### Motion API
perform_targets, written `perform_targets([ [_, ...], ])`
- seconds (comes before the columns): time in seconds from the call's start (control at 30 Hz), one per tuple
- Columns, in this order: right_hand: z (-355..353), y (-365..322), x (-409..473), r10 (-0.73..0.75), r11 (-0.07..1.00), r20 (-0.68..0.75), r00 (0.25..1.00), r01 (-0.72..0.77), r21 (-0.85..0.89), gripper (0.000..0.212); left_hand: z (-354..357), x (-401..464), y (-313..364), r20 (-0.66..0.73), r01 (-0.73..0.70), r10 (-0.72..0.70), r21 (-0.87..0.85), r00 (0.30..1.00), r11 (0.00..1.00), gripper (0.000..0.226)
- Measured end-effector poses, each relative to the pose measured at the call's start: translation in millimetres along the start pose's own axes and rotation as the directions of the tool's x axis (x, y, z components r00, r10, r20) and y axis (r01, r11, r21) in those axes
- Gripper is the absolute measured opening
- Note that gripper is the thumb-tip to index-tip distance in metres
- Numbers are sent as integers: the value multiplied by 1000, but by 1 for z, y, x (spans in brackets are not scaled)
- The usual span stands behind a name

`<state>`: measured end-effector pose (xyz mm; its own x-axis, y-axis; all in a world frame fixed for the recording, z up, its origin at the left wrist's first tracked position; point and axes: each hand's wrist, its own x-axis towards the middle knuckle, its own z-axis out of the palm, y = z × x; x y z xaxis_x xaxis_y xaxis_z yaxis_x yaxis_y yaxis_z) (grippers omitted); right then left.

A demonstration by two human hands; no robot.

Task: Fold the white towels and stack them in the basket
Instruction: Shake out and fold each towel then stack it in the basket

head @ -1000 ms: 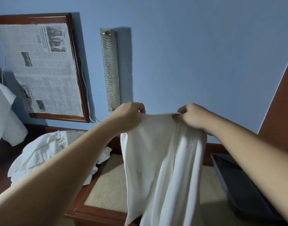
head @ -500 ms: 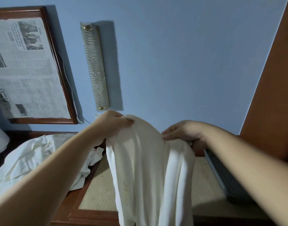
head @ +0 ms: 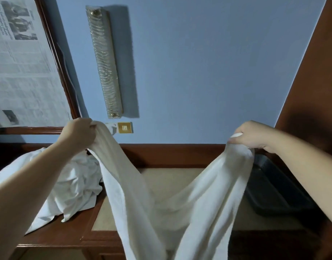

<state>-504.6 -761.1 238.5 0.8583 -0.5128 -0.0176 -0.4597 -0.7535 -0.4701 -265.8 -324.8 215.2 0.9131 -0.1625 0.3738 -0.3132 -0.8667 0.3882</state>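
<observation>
Both my left hand and right hand pinch the white towel's corners; its sagging middle may fold crookedly.

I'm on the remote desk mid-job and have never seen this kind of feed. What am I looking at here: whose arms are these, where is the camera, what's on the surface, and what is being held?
There is no robot here. A person wears one wide-angle camera on the head, so it looks forward and down along their two bare arms. The left hand and the right hand each grip one end of a white towel, held spread in the air so that its middle sags between them. Below is a wooden table with a beige top, standing against a blue wall. On its left side lies a crumpled pile of white towels, not yet folded. At the right edge sits a dark basket; what shows of its inside looks empty, though the right arm hides part of it. On the wall hang a framed newspaper and a long wall lamp.
</observation>
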Motion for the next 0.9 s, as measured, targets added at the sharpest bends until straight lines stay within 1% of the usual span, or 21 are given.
perform_targets([
  [0.07, 1, 6, -2, 3, 1000, 3, 1000, -3, 9, 14, 5, 0, -21, 10, 36, -36, -54, 999, 998, 21],
  [0.13, 3, 10, -2, 25, 999, -12, 1000, -25, -20, 14, 6, -5, -33, 35, 31, -29, -67, 999, 997, 21],
  [0.23, 8, 12, -4, 75, 983, -73, 995, -86, -163, 19, 3, -11, -47, 88, 54, -49, -55, 995, 997, 18],
  [0.33, 11, 7, -12, 91, 964, -123, 988, -118, -238, 25, -5, -14, -66, 113, 87, -77, -90, 991, 992, 20],
  [0.4, 13, -1, -19, 83, 959, -137, 987, -116, -259, 38, -5, -15, -75, 126, 136, -122, -109, 984, 985, 19],
  [0.43, 14, -6, -22, 85, 959, -138, 987, -119, -259, 46, -6, -19, -74, 167, 162, -143, -109, 976, 981, 20],
  [0.47, 16, -11, -25, 92, 955, -132, 987, -125, -268, 50, -7, -23, -71, 193, 163, -146, -72, 970, 984, 24],
  [0.5, 20, -17, -29, 107, 956, -117, 987, -135, -262, 51, -9, -29, -64, 231, 187, -157, -114, 960, 976, 27],
  [0.53, 24, -21, -30, 129, 961, -98, 987, -149, -234, 48, -9, -33, -55, 277, 188, -151, -110, 949, 976, 27],
  [0.57, 30, -25, -33, 152, 973, -63, 986, -160, -164, 42, -8, -38, -46, 316, 170, -130, -106, 940, 980, 24],
  [0.6, 36, -27, -34, 174, 983, -11, 985, -174, -52, 33, -7, -45, -37, 369, 190, -135, -116, 920, 975, 22],
  [0.67, 50, -36, -39, 177, 956, 105, 979, -196, 217, 13, -1, -58, -17, 448, 285, -178, -184, 876, 941, 20],
  [0.7, 56, -42, -43, 163, 924, 149, 975, -204, 322, 10, 2, -65, -7, 487, 354, -200, -246, 850, 903, 21],
  [0.77, 67, -54, -48, 118, 846, 215, 969, -212, 490, 9, 7, -77, 15, 564, 455, -195, -368, 803, 811, 24],
  [0.83, 73, -65, -54, 54, 719, 276, 960, -229, 656, 14, 9, -88, 36, 620, 499, -143, -450, 772, 741, 21],
  [0.9, 76, -74, -62, -29, 589, 312, 950, -235, 773, 22, 11, -96, 55, 642, 515, -59, -552, 764, 656, 23],
])
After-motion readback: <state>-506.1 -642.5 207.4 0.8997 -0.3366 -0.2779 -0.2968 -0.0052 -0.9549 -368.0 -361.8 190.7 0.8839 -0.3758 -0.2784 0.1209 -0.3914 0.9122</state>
